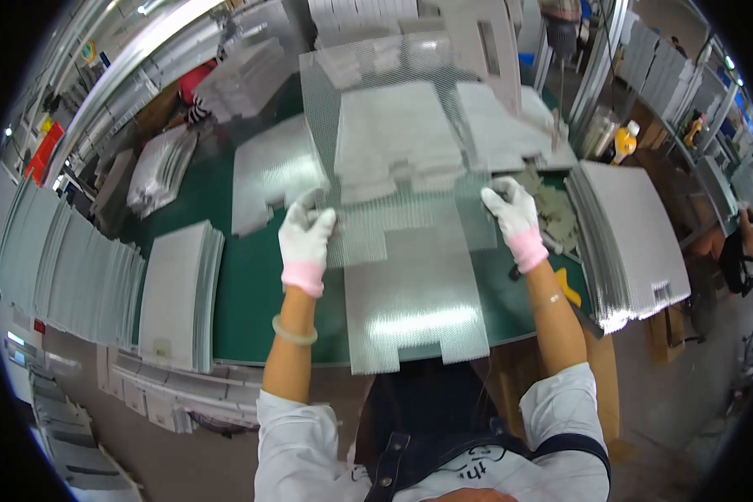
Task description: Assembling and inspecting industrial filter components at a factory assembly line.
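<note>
A thin, see-through perforated mesh sheet [320,105] is held up in front of me, tilted, with its far end raised. My left hand [306,238], in a white glove with a pink cuff, pinches its left edge. At the opposite edge my right hand [513,216], gloved the same way, has thumb and fingers closed on it. Below the mesh a shiny grey perforated panel [417,284] with a notched near edge lies on the green table [247,309], slightly overhanging its front. Through the mesh I see a pale notched stack [397,125].
Panel stacks stand at the left [176,293] and the right [632,234]. Small grey-green pieces [554,209] lie past my right hand, with a yellow-handled tool [568,286] nearer. A yellow bottle [624,142] stands at the back right. A co-worker's striped sleeve [196,111] shows far left.
</note>
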The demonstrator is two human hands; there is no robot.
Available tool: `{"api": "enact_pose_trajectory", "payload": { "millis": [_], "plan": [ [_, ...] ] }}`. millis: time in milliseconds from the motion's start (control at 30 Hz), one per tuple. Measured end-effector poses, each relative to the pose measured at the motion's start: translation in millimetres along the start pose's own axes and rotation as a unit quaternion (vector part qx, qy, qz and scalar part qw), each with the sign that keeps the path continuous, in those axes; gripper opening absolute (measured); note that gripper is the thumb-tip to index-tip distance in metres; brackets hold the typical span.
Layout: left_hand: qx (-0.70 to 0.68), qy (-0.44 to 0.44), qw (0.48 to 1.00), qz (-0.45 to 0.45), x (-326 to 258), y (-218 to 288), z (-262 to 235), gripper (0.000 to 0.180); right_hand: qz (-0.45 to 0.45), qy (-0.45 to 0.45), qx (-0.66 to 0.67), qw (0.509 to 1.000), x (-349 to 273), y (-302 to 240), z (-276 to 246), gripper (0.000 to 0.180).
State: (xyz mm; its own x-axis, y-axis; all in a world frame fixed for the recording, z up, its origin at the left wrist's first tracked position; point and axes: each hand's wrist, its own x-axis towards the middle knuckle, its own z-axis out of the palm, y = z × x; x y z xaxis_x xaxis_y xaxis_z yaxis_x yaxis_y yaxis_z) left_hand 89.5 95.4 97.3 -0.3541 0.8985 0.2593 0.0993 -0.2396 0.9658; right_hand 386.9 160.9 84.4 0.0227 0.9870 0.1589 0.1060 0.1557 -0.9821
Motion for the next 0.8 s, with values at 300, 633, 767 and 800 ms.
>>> {"api": "enact_pose_trajectory", "payload": {
  "millis": [300, 633, 767, 800],
  "plan": [
    [0.035, 0.014, 0.983, -0.181, -137.1, -51.7, -29.2, 0.044, 0.143, -0.025, -0.104, 0.984, -136.5, 46.8, -8.1, 0.019],
    [0.259, -0.022, 0.952, -0.161, -153.0, -73.3, -31.3, 0.056, 0.082, -0.010, -0.099, 0.992, -149.3, 75.8, -12.1, 0.012],
    [0.275, -0.020, 0.948, -0.156, -157.1, -70.5, -31.4, 0.057, 0.089, -0.020, -0.100, 0.991, -150.4, 74.4, -10.5, 0.019],
    [0.290, -0.030, 0.942, -0.165, -157.3, -69.6, -31.4, 0.057, 0.082, -0.020, -0.108, 0.991, -151.0, 72.5, -9.7, 0.018]
  ]
}}
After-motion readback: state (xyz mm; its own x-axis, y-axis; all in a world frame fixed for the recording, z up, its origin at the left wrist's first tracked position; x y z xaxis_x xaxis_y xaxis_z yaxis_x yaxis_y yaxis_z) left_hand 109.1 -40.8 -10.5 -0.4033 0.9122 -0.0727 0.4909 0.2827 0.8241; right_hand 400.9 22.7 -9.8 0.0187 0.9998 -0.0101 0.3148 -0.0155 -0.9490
